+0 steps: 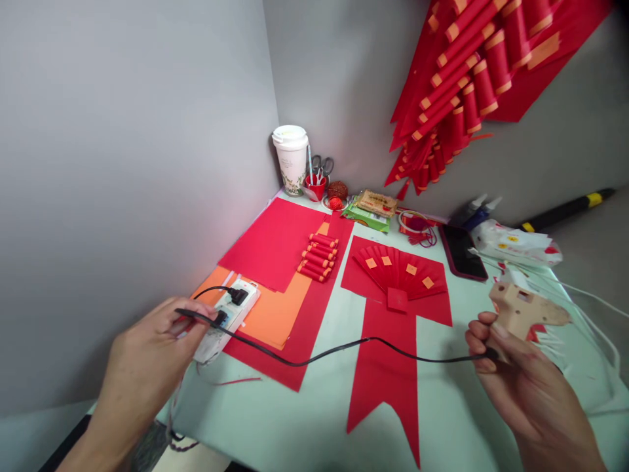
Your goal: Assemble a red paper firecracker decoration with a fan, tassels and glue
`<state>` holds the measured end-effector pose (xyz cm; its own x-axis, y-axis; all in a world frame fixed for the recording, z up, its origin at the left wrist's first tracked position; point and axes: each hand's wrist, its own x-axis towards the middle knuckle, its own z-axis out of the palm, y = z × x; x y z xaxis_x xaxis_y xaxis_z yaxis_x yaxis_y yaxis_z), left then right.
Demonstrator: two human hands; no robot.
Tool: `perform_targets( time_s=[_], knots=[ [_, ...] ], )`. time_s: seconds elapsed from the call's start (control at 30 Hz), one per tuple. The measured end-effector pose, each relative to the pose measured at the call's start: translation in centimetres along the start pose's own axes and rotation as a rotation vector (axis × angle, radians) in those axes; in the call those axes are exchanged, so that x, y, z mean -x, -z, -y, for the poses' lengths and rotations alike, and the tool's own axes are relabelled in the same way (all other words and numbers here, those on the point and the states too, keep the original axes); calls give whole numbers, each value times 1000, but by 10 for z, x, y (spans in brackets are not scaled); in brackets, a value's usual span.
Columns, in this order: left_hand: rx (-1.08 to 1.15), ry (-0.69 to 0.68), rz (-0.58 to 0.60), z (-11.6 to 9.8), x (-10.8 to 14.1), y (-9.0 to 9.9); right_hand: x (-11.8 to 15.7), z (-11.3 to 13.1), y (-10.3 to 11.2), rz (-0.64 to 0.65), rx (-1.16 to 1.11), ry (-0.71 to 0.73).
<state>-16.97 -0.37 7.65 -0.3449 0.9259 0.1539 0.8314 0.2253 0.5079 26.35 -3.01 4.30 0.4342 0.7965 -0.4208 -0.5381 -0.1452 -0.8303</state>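
Observation:
My left hand [162,347] pinches a black power cord [295,362] beside the white power strip [250,298] at the table's left edge. Two black plugs sit at the strip; my fingertips partly cover the nearer one. Across the table the cord runs slack to a beige hot glue gun [523,311], held by its handle in my right hand [521,377]. Between my hands lie a pleated red paper fan [398,262] with several orange squares and a notched red paper strip [386,373]. Small red paper rolls [318,257] with orange ends are lined up left of the fan.
Red and orange sheets [275,242] cover the table's left side. Along the back stand a white cup [291,160], scissors in a red cup [316,187] and green packets [368,218]. A phone [462,252] lies at right. Red paper firecrackers [462,85] hang on the wall.

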Motion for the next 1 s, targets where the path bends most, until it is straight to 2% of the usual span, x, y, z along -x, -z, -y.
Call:
perform_targets(
  time_s=[0.23,0.5,0.73,0.83,1.0],
  knots=[
    [42,-1,-6,10,-3,-2,1,-1,-1,8,-10,-19],
    [24,-76,-49,-2,7,-2,2,-1,1,-3,-2,-21],
    [12,-62,0,-1,9,-8,4,0,-3,-13,24,-27],
    [15,-63,-13,-6,10,-8,5,-1,-5,-30,27,-49],
    [-22,-3,43,-12,11,-5,7,-1,-4,-47,26,-48]
  ],
)
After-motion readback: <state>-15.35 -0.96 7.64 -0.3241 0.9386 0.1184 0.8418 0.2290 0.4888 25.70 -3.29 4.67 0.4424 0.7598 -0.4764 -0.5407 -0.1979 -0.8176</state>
